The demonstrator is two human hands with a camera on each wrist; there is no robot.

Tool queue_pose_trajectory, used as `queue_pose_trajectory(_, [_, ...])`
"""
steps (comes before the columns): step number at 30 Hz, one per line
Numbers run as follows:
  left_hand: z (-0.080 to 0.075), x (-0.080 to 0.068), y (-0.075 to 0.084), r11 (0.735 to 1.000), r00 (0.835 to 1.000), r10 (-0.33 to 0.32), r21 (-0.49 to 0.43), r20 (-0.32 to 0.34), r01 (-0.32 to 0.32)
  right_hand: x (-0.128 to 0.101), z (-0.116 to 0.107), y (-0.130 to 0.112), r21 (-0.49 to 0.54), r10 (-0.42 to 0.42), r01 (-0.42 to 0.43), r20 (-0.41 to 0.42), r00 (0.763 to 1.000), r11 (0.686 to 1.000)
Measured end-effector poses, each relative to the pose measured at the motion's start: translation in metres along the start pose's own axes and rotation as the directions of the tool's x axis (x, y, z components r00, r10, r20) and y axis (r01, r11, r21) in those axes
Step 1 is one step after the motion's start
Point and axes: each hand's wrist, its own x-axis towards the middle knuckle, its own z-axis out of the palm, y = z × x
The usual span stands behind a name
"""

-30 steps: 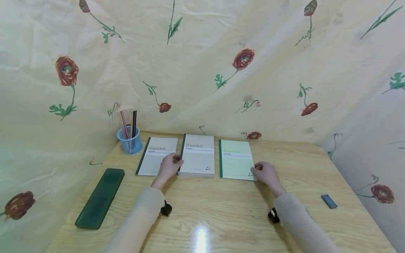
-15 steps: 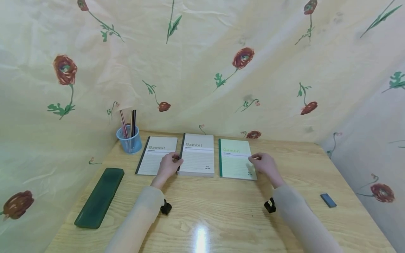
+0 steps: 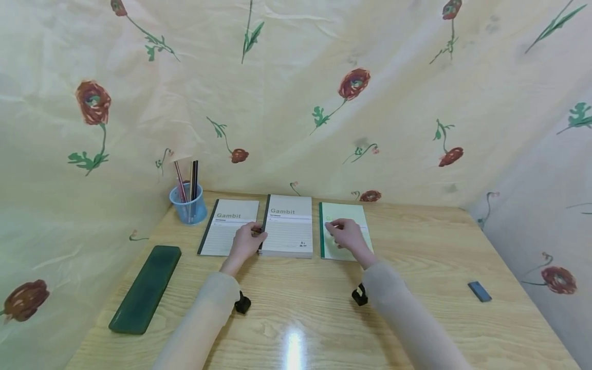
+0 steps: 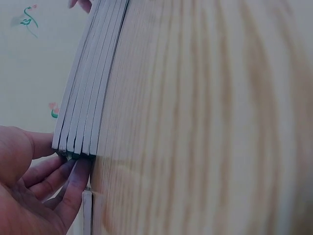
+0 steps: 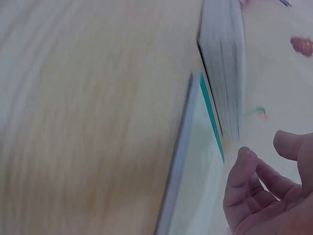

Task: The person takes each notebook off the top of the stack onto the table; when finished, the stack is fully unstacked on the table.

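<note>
Two pale sleeves nearest you, left sleeve (image 3: 199,313) and right sleeve (image 3: 402,318), cross the front of the wood-grain bench (image 3: 305,298) and hide parts of it. A black wrist device (image 3: 242,303) sits by your left cuff, a second black device (image 3: 359,295) by your right. Off to your left, a long dark green case (image 3: 145,289) lies slanted, apart from your arm. Off to your right, a small blue block (image 3: 479,291), flat, well apart from your sleeve.

Your left hand (image 3: 246,240) grips the dark-spined left edge of the notebook stack (image 3: 289,226), thumb on the upper side, fingers at the spine; left wrist view shows the piled layers. That hand also covers the lower right part of a dark-spined notebook (image 3: 222,236), just left of the stack, so it's partly blocked. Your right hand (image 3: 349,236) is released, fingers loosely bent, thumb apart, over the green-spined notebook (image 3: 329,246) just right of the stack. It hides the middle of that cover; can't tell if fingers touch it.

Farther back: blue cup (image 3: 188,215) holding pencils (image 3: 194,180), near the left notebook's upper corner. Behind everything, a cloth (image 3: 277,103) printed with red flowers.
</note>
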Motion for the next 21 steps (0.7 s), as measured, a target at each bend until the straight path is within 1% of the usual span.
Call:
queue_pose_trajectory(3, [0.000, -0.001, 0.001, 1.000, 1.000, 0.002, -0.002, 0.002, -0.002, 0.002, 0.016, -0.004, 0.015, -0.015, 0.015, -0.001, 1.000, 1.000])
queue_pose_trajectory(7, [0.001, -0.001, 0.001, 1.000, 1.000, 0.002, -0.004, 0.000, -0.002, 0.002, 0.033, -0.011, 0.027, -0.033, 0.033, -0.007, 0.999, 0.999])
queue_pose_trajectory(10, [0.001, 0.000, 0.001, 1.000, 1.000, -0.005, -0.001, -0.002, 0.005, 0.001, 0.042, -0.014, 0.004, -0.065, 0.065, -0.018, 0.998, 0.998])
queue_pose_trajectory(13, [0.001, 0.000, 0.000, 1.000, 1.000, 0.003, 0.009, -0.003, -0.003, -0.001, 0.048, -0.016, -0.026, -0.099, 0.098, -0.033, 0.995, 0.995])
queue_pose_trajectory(15, [0.001, 0.000, -0.001, 1.000, 1.000, 0.009, 0.011, -0.002, -0.009, -0.001, 0.050, -0.016, -0.033, -0.103, 0.102, -0.042, 0.994, 0.994])
queue_pose_trajectory(17, [0.000, 0.000, -0.001, 1.000, 1.000, 0.015, 0.012, 0.000, -0.015, -0.002, 0.052, -0.016, -0.025, -0.102, 0.101, -0.042, 0.994, 0.995])
queue_pose_trajectory(21, [0.001, -0.001, -0.002, 1.000, 1.000, 0.004, 0.008, 0.004, -0.004, -0.001, 0.052, -0.016, -0.019, -0.082, 0.082, -0.026, 0.996, 0.996])
